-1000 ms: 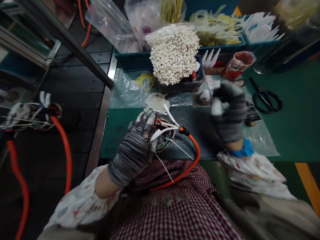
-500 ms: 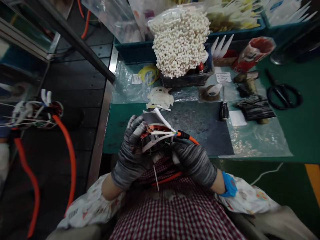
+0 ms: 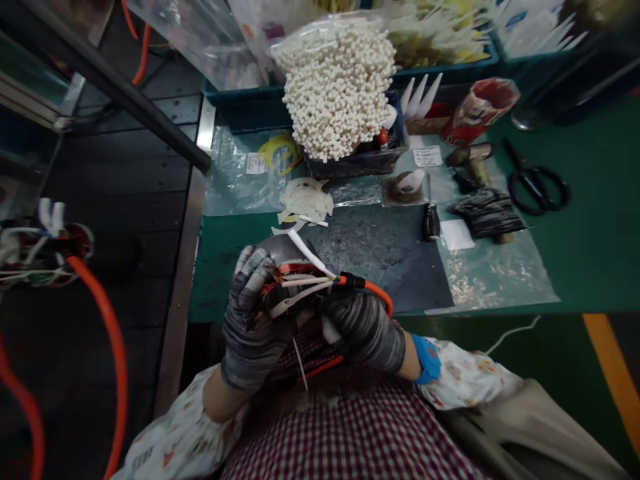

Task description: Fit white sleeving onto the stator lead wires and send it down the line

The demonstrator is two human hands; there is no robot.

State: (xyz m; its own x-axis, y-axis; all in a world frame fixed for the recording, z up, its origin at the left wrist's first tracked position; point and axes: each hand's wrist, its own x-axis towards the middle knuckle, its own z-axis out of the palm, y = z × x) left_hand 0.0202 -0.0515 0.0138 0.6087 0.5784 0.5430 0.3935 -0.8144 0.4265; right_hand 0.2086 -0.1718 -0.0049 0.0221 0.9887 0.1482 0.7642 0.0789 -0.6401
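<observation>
Both my hands wear grey striped gloves and hold a round motor stator (image 3: 293,277) with copper windings just above my lap, at the near edge of the green bench (image 3: 590,267). My left hand (image 3: 247,323) grips its left side. My right hand (image 3: 363,327) closes on its right side, where white sleeved leads and an orange cable (image 3: 377,297) come out. A thin white tie end hangs below the stator.
A bag of white cable ties (image 3: 337,83) stands at the back on a dark tray. Black scissors (image 3: 537,183), a red cup (image 3: 477,110), a small black tool (image 3: 431,220) and white scraps (image 3: 305,200) lie on the bench. Another stator with orange cable (image 3: 45,250) sits at left.
My right hand came back from the rear of the bench, where it held a small white piece, and closed on the stator's right side. The stator tilted upward between both hands.
</observation>
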